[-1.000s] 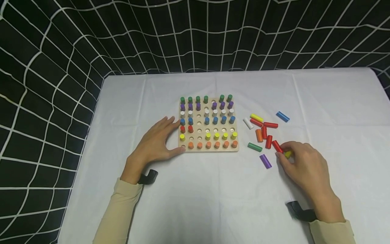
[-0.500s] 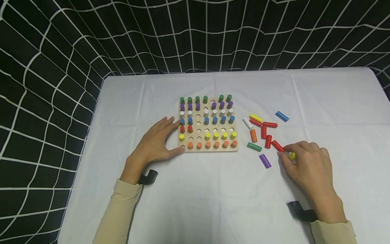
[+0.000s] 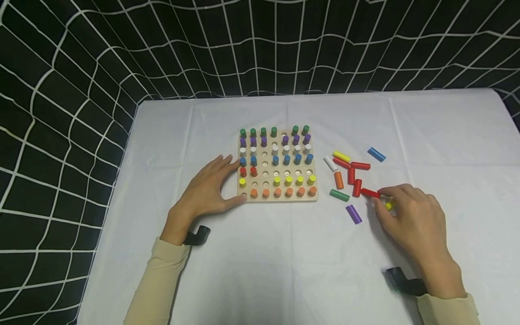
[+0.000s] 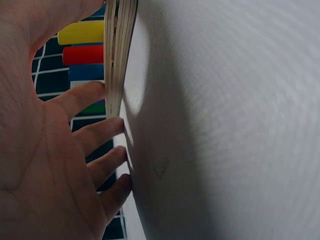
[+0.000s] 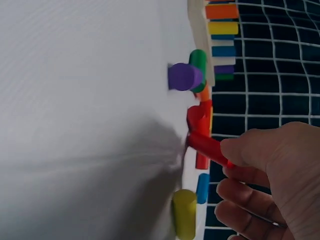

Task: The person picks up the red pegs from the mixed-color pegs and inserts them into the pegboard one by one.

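Observation:
A wooden pegboard (image 3: 280,201) carries rows of coloured pegs, with bare holes among them. My left hand (image 3: 203,194) rests at its left side, thumb on the near corner and index fingertip against the edge; the fingers are spread in the left wrist view. Between thumb and index finger, my right hand (image 3: 414,221) pinches one end of a red peg (image 5: 207,148). That peg slants, its free end low near other red pegs (image 3: 357,188). A yellow peg (image 3: 390,205) lies on the cloth beside the right hand, partly hidden by it in the head view.
Right of the board lie loose pegs: white (image 3: 330,163), orange (image 3: 339,180), green (image 3: 339,195), purple (image 3: 354,214), another yellow (image 3: 341,156) and a blue one (image 3: 376,154) farther back. A white cloth (image 3: 243,271) covers the table, with netting (image 3: 260,45) behind.
My right hand has shifted slightly right and away from me, and the pinched red peg has turned closer to level. The orange peg has slid left. My left hand stays put.

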Demonstrator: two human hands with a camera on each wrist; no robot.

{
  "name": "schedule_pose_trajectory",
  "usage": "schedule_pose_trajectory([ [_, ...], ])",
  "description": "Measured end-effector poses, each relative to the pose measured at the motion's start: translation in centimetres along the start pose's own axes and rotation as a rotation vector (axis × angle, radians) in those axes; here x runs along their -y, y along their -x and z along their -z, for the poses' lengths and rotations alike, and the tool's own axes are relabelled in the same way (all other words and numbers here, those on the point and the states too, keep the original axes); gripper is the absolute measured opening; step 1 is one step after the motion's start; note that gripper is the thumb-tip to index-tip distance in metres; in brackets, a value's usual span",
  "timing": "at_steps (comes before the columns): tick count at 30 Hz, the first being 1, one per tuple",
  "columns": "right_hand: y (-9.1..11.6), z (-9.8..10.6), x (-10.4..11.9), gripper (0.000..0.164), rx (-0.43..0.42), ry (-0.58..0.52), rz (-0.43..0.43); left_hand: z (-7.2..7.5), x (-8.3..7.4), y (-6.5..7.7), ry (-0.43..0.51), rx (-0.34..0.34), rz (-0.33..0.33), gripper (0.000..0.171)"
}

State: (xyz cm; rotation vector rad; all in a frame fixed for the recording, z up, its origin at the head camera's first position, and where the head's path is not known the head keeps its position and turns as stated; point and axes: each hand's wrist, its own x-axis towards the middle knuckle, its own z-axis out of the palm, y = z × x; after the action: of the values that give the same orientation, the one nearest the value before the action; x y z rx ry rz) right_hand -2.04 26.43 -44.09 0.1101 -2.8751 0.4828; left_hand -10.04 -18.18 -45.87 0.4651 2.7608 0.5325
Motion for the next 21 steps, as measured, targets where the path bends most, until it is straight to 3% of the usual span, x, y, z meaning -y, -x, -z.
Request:
schedule_pose_trajectory([
  [7,-0.5,0.2,0.5,0.025,-0.034,-0.041,0.074,0.0,0.1,-0.1,0.004,0.005,0.002,0.099],
  [21,-1.8,0.0,0.9,0.024,-0.006,-0.088,0.115,-0.1,0.0,-0.1,0.013,0.006,-0.005,0.1],
])
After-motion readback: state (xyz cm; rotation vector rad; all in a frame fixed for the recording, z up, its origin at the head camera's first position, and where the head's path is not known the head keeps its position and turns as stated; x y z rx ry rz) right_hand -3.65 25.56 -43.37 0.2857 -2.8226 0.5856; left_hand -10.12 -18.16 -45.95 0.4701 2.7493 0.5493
